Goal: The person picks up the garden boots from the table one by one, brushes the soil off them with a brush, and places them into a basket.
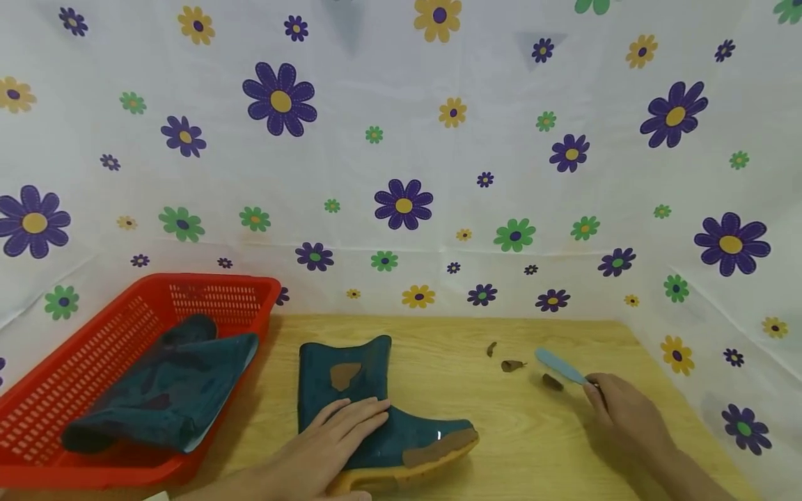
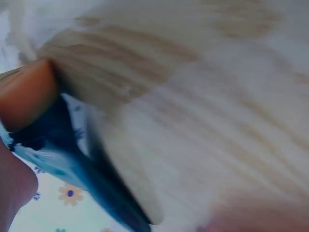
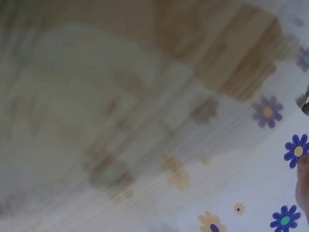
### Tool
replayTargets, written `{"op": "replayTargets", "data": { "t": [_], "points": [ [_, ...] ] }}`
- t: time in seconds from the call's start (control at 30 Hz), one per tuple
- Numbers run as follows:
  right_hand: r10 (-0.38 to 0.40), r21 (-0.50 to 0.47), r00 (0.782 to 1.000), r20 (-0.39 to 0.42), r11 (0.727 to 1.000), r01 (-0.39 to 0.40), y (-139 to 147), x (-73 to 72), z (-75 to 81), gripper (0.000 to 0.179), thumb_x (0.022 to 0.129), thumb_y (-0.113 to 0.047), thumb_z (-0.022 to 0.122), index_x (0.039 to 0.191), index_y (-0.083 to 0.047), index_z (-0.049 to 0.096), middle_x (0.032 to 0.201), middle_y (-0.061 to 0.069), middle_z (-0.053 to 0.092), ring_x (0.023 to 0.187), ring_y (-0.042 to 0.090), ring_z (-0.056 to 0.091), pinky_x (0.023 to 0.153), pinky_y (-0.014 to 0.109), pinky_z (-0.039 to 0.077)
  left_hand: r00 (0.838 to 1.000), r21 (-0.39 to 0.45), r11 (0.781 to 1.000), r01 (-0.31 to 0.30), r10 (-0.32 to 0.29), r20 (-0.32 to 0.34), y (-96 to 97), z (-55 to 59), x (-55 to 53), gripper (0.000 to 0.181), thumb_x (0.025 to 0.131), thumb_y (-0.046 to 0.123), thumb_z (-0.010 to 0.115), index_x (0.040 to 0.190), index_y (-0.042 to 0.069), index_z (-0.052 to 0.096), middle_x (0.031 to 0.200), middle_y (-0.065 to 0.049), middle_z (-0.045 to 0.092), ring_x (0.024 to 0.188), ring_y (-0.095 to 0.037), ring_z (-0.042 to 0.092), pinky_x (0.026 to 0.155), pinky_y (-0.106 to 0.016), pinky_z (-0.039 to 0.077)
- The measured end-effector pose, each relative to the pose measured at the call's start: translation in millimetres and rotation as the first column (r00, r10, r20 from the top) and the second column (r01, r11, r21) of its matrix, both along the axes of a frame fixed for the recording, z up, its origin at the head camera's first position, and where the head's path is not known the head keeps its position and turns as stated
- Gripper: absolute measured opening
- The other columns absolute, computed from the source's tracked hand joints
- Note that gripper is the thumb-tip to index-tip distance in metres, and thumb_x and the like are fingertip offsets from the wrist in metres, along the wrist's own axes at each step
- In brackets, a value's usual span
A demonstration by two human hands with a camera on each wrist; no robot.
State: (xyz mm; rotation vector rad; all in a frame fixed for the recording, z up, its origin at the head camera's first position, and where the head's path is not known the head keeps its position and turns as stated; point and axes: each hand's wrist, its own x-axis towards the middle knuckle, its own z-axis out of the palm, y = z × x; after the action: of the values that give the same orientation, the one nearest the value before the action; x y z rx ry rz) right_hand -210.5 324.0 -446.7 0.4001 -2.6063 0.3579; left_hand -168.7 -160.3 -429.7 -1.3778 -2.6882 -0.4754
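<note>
A dark teal rubber boot [image 1: 360,369] with a tan-yellow sole lies on its side on the wooden table. Brown muddy patches [image 1: 438,449] mark its toe edge and its shaft. My left hand [image 1: 332,438] rests on the boot near the ankle, fingers straight, with the thumb close to the heel. At the right, my right hand [image 1: 633,414] grips a knife-like spatula [image 1: 560,365] with a rounded light-blue blade. The blade is just above a dark brown clump [image 1: 552,382]. Both wrist views are largely blurred; the left one shows part of the boot [image 2: 96,169].
A red plastic basket [image 1: 266,299] on the left holds another dark teal boot [image 1: 163,390]. Two more brown clumps [image 1: 512,365] lie near the spatula on the table [image 1: 438,348]. A white flower-printed sheet [image 1: 401,153] hangs behind and at the sides.
</note>
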Motion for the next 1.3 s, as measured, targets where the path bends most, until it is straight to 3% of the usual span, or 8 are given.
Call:
{"op": "replayTargets", "data": {
  "t": [0.1,0.2,0.4,0.6,0.77,0.97,1.17,1.3],
  "points": [
    [0.092,0.0,0.993,-0.075,0.996,-0.092,-6,2.4,-3.1,0.006,0.097,-0.008,0.063,0.102,-0.006,0.065,0.087,-0.006,0.06,0.072,0.002,0.046,0.06,0.026,0.044,0.997,0.033,0.998,0.047,-0.045,-0.059,-7.7,-10.0,-0.4,0.074,0.097,0.052,0.057,0.157,0.02,0.028,0.165,0.002,0.024,0.146,-0.017,0.033,0.106,-0.058,0.036],
    [0.208,-0.024,0.971,-0.117,0.977,-0.212,-15,5.3,-4.4,0.01,0.095,-0.002,0.062,0.104,-0.007,0.063,0.086,-0.011,0.053,0.073,-0.002,0.04,0.06,0.022,0.041,0.994,0.097,0.992,0.081,-0.074,-0.079,-11.8,-18.4,0.2,0.074,0.095,0.045,0.061,0.157,0.02,0.029,0.164,0.0,0.026,0.146,-0.017,0.034,0.105,-0.055,0.034],
    [0.408,-0.097,0.905,-0.117,0.902,-0.42,-34,12.8,-2.6,0.02,0.094,0.006,0.057,0.106,-0.009,0.059,0.084,-0.016,0.044,0.071,-0.006,0.036,0.06,0.016,0.036,0.986,0.192,0.974,0.118,-0.092,-0.14,-14.5,-26.5,0.2,0.068,0.094,0.037,0.063,0.154,0.017,0.038,0.16,-0.002,0.035,0.142,-0.016,0.039,0.106,-0.046,0.031],
    [0.543,-0.039,0.83,-0.129,0.833,-0.552,-48,17.0,-3.6,0.014,0.099,0.0,0.052,0.108,-0.008,0.058,0.088,-0.012,0.051,0.074,-0.005,0.04,0.063,0.013,0.036,0.982,0.23,0.962,0.149,-0.116,-0.149,-15.6,-29.9,-0.7,0.064,0.094,0.032,0.063,0.152,0.015,0.041,0.158,-0.004,0.039,0.141,-0.018,0.042,0.106,-0.044,0.029],
    [0.608,0.022,0.784,-0.123,0.792,-0.61,-48,15.1,-4.5,0.013,0.104,-0.009,0.046,0.109,-0.008,0.058,0.096,-0.007,0.056,0.08,-0.001,0.045,0.072,0.013,0.04,0.988,0.26,0.956,0.133,-0.105,-0.117,-15.6,-28.1,-0.1,0.064,0.094,0.03,0.062,0.152,0.017,0.04,0.158,-0.002,0.038,0.14,-0.016,0.041,0.109,-0.038,0.024],
    [0.649,0.061,0.754,-0.107,0.761,-0.646,-52,11.9,-5.7,0.015,0.106,-0.013,0.043,0.109,-0.009,0.058,0.097,-0.007,0.054,0.083,0.0,0.045,0.075,0.013,0.04,0.988,0.274,0.952,0.136,-0.111,-0.105,-16.2,-25.2,1.3,0.063,0.094,0.028,0.061,0.152,0.016,0.04,0.158,-0.001,0.038,0.139,-0.016,0.04,0.108,-0.039,0.025],
    [0.654,0.078,0.756,-0.033,0.756,-0.65,-58,10.6,-6.3,0.014,0.1,-0.007,0.053,0.114,-0.009,0.057,0.097,-0.007,0.051,0.084,0.001,0.043,0.078,0.014,0.039,0.991,0.256,0.959,0.117,-0.095,-0.097,-16.0,-25.2,1.2,0.062,0.095,0.03,0.061,0.152,0.019,0.04,0.158,0.001,0.038,0.14,-0.013,0.039,0.107,-0.041,0.029],
    [0.654,0.072,0.756,-0.03,0.756,-0.651,-63,8.6,-5.9,0.015,0.1,-0.005,0.053,0.114,-0.009,0.057,0.097,-0.006,0.05,0.085,0.002,0.043,0.078,0.015,0.039,0.992,0.257,0.961,0.106,-0.086,-0.088,-16.7,-25.0,0.3,0.062,0.095,0.031,0.06,0.152,0.021,0.04,0.158,0.003,0.038,0.14,-0.013,0.039,0.107,-0.042,0.031]
  ]
}}
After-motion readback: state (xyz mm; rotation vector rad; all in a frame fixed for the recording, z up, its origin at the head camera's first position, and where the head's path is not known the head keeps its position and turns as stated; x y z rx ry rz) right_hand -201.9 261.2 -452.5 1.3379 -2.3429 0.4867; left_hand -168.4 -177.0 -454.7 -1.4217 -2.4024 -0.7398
